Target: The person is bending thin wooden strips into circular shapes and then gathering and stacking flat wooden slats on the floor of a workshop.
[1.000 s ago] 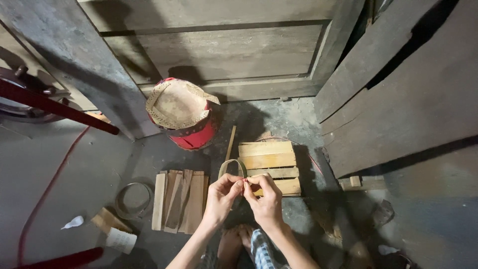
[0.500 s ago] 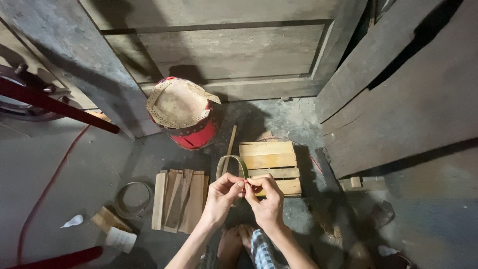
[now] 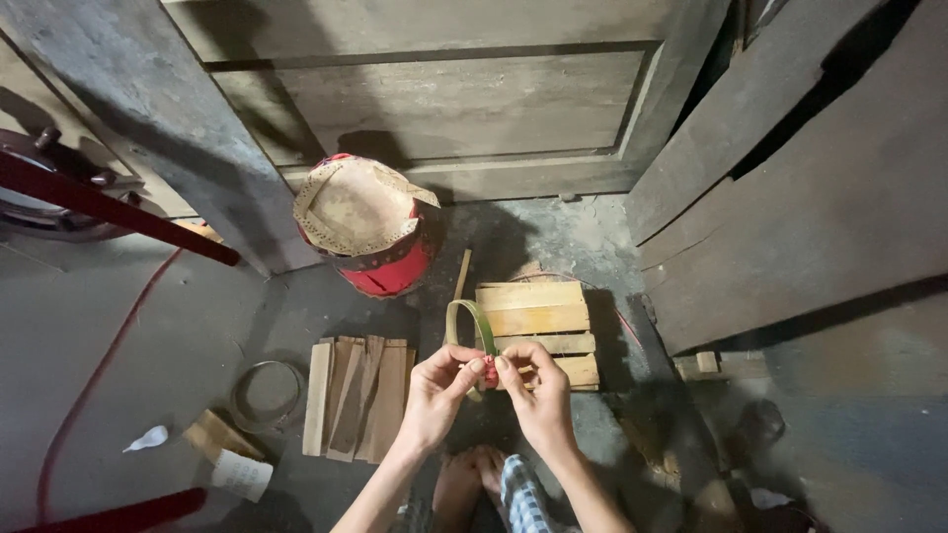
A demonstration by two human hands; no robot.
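Both hands meet a little below the middle of the view, over a dark concrete floor (image 3: 197,326). The left hand (image 3: 437,387) comes up from 6 o'clock, and its thumb and forefinger are pinched closed on a green strip (image 3: 472,324). The right hand (image 3: 533,387) is just beside it at 3 o'clock, also pinched closed with the fingertips on the same place. Between the fingertips of both hands a small red piece (image 3: 491,372) shows; what it is I cannot tell.

The strip is bent into a narrow loop that rises toward 12 o'clock from the fingers. Its two ends come together at the pinch.

Behind the hands, at 1 o'clock, a small wooden pallet (image 3: 538,316) lies flat. At 9 o'clock from the left hand a row of thin slats (image 3: 355,395) lies on the floor side by side. Further at 9 o'clock there is a wire ring (image 3: 265,393). At 11 o'clock a red basket (image 3: 370,237) stands near a grey door (image 3: 444,99), and a woven lid covers its top. The knees and bare feet of the person show at 6 o'clock, under the wrists.
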